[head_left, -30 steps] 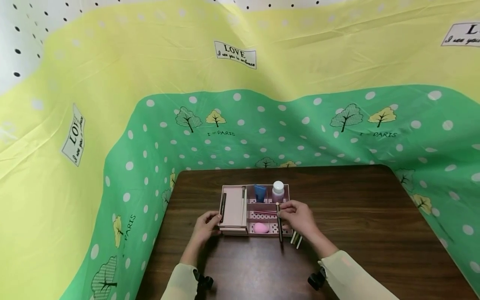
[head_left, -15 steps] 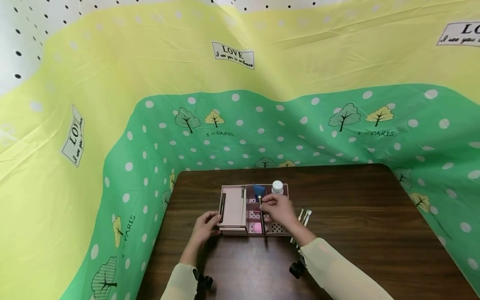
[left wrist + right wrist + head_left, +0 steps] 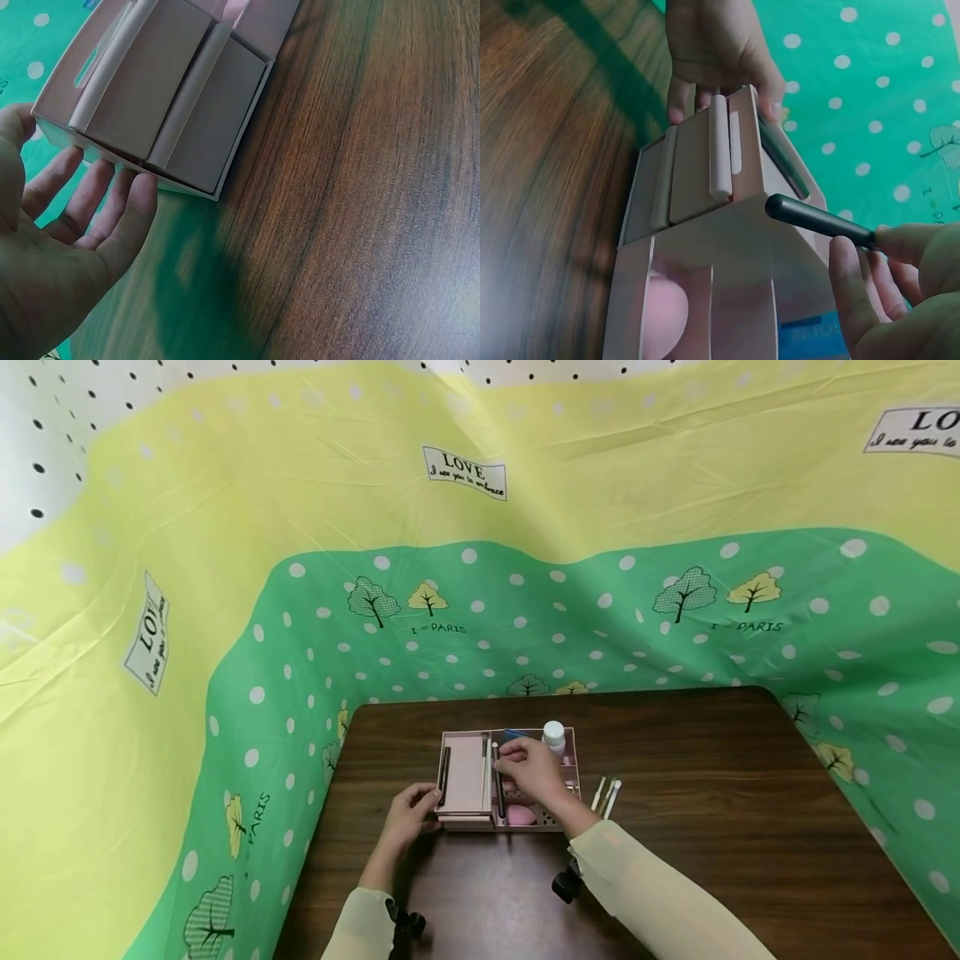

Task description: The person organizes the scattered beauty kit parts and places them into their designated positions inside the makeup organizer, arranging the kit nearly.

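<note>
A pink desktop organizer [image 3: 463, 777] stands on the table, with a raised tray on two drawers at left and open compartments at right. My left hand [image 3: 411, 810] holds its near left corner, thumb at the upper edge and fingers against the side. Between thumb and fingers, my right hand [image 3: 534, 770] pinches a black-handled makeup brush [image 3: 499, 789], pale tip pointing away. In the head view this brush overlaps the tray's right edge. On the tray lie a dark slender stick [image 3: 445, 775] at left and a light-handled makeup brush [image 3: 484, 770] at right.
A pink makeup sponge [image 3: 520, 815] sits in a front compartment. Behind are a white-capped bottle [image 3: 553, 735] and a blue tube [image 3: 810, 335], partly hidden by the right hand. Several slim brushes [image 3: 606, 795] lie on the table right of the organizer. A patterned curtain [image 3: 480, 627] borders the table.
My right hand has carried the black-handled brush leftward, from over the right compartments to the tray's right edge. The slim brushes on the table are more exposed. The left hand has stayed put.
</note>
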